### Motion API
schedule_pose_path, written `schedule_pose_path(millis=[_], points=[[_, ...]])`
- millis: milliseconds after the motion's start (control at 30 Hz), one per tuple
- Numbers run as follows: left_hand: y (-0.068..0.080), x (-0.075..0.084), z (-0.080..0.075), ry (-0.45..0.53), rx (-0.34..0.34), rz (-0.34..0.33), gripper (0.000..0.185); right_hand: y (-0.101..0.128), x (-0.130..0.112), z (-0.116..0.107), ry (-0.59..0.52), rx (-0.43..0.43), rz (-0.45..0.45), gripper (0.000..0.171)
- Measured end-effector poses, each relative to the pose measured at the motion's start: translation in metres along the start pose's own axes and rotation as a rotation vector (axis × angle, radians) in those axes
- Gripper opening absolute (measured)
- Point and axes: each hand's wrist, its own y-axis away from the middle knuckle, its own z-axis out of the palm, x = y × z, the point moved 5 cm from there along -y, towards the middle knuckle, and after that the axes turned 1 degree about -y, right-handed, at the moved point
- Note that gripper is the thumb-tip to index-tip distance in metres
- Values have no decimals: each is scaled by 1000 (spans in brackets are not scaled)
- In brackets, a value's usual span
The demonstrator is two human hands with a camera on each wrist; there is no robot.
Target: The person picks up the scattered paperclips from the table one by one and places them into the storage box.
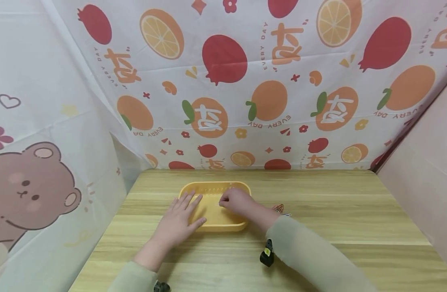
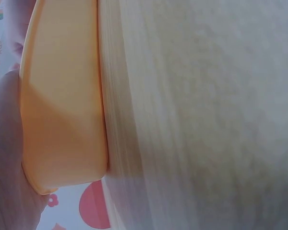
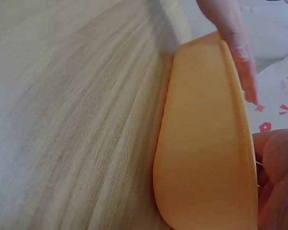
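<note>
The pictures show a small-item handling step at a yellow tray, which sits on the wooden worktop near the middle of its width, closer to the far edge than to the near edge.

Nearest the near edge, both sleeved forearms reach forward. A small black clip-like object lies on the worktop just beside the right sleeve.

Left hand: fingers straight and slightly spread, laid flat across the tray's left rim. It appears to steady the tray. The left wrist view shows the tray wall resting flat on the worktop, with the hand touching its outer side.

Right hand: fingers curled together over the tray interior, toward its far side. Whether they pinch anything cannot be determined; the item, if any, is too small or hidden. The right wrist view shows only the outside of the tray.

Just right of the tray, partly hidden by the right wrist, lies a small orange wire-like item.

Tray contents: none visible on its exposed floor. A row of perforations runs along the far wall.

Judgement: the step is placing into or picking from the tray. The next move calls for keeping the tray braced.
</note>
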Motion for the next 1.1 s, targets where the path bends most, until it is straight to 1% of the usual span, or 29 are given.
schedule_pose_path(millis=[200, 400, 567, 667, 733, 867, 1000, 1100], points=[[0, 0, 1, 19, -11, -9, 78, -4, -6, 7, 184, -40, -28, 11], [-2, 1, 2, 19, -13, -6, 77, -4, -6, 14, 282, -58, -18, 14], [-2, 2, 0, 18, -10, -1, 77, -3, -7, 19, 325, -58, -22, 25], [-2, 3, -2, 17, 0, 5, 77, -3, -9, 20, 359, -56, -36, 33], [-2, 4, -2, 16, 8, 7, 77, -2, -10, 20, 382, -55, -45, 36], [-2, 4, -2, 17, 13, 4, 77, -3, -13, 19, 401, -51, -54, 30], [-2, 3, -2, 22, 20, 8, 76, -5, -11, 21, 380, -55, -44, 20], [-1, 2, -2, 21, 11, 3, 76, -6, -10, 22, 360, -55, -47, 16]])
